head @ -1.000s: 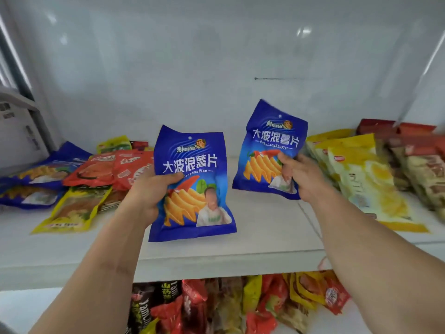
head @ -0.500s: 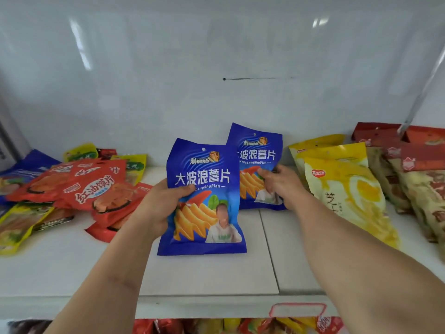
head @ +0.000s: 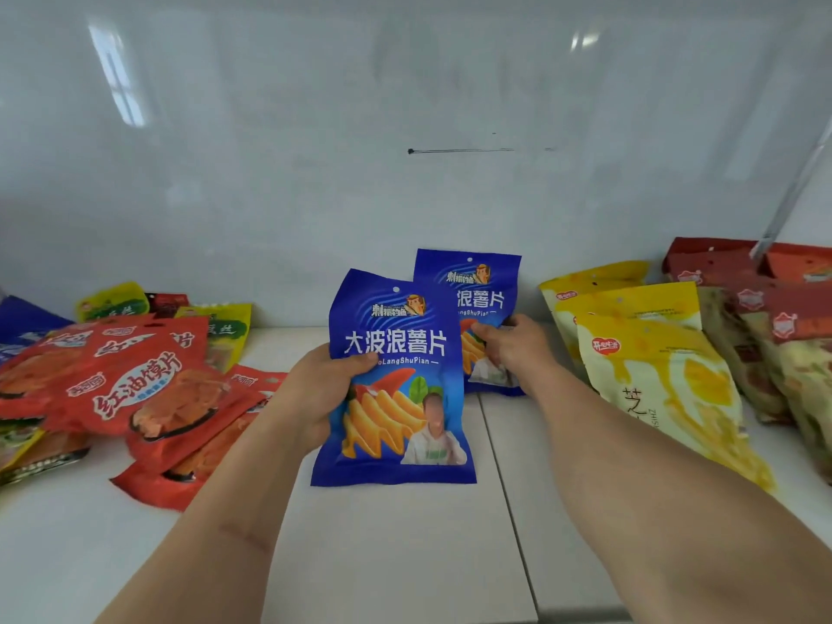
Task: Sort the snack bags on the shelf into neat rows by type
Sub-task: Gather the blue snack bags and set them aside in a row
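Observation:
Two blue chip bags stand upright at the middle of the white shelf (head: 405,556). My left hand (head: 315,394) grips the near blue bag (head: 396,398) by its left edge. Behind it, partly covered, the second blue bag (head: 477,286) leans near the back wall, and my right hand (head: 508,349) holds it by its lower right part. The near bag overlaps the far one's left side. Both forearms reach in from the bottom of the view.
A loose heap of red bags (head: 135,389) with yellow-green ones (head: 112,299) behind lies on the left. Yellow bags (head: 653,376) stand in a row on the right, and red-topped bags (head: 774,317) sit beyond them. The white back wall (head: 405,195) closes the shelf.
Both hands moved the blue bags deeper onto the shelf and closer together. The right bag dropped to the shelf near the back wall, and the left bag now overlaps it.

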